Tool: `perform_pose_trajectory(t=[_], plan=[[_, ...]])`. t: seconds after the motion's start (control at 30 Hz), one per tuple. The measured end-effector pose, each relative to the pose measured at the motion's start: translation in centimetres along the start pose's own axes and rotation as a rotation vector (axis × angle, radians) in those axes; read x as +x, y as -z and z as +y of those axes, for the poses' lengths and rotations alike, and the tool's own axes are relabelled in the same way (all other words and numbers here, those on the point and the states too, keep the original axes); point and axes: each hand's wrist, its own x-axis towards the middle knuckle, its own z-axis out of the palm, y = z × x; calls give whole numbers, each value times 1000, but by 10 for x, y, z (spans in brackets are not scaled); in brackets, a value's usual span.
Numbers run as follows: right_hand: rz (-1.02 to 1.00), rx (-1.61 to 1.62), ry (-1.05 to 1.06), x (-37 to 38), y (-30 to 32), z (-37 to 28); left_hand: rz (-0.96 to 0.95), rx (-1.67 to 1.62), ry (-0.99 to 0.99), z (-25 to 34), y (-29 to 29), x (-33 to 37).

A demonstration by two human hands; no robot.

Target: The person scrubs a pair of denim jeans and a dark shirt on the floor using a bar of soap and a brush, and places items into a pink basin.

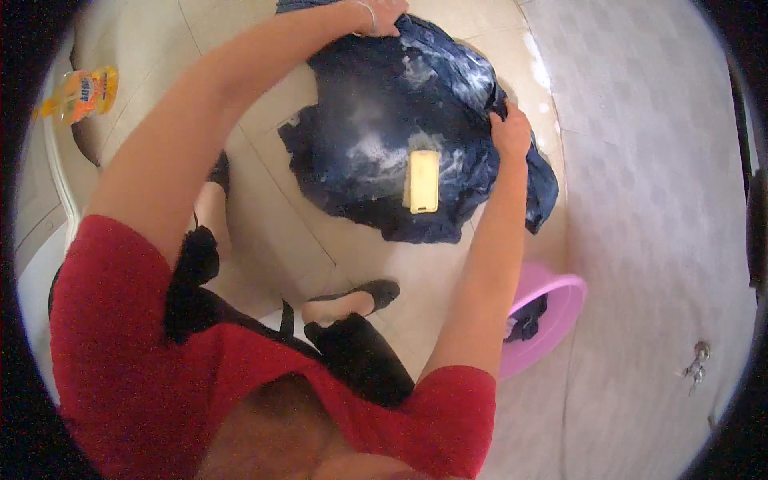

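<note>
The dark blue garment (pixel 360 104) is lying spread on the tiled floor (pixel 344 228), reaching toward its right edge along the grey wall (pixel 640 200), with a yellow block (pixel 424 182) resting on it. The right hand (pixel 512 134) is gripping a gathered fold at the garment's right side, while the left hand (pixel 386 16) is touching its far edge, too cut off to tell whether it is gripping. The cloth is looking soft and limp, probably heavy if wet and slippery where whitish streaks are showing, so bunched folds are likely offering the surest hold.
</note>
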Motion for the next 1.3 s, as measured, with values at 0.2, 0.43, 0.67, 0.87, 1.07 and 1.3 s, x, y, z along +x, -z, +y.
perform_pose_trajectory(t=[0.2,0.43,0.67,0.87,1.07,1.3], plan=[[171,560,-330,40,7,19,286,-539,1,-61,-13,32],[10,330,-228,-50,51,-61,258,-457,-16,-47,7,54],[-218,137,-140,-153,-18,-88,91,-505,386,4,30,23],[-36,78,-472,-196,23,-6,-1,-422,277,-11,16,23],[-174,-182,-360,-165,46,23,142,-520,64,-30,3,27],[170,-29,-217,-7,8,64,116,-544,-91,-14,29,24]])
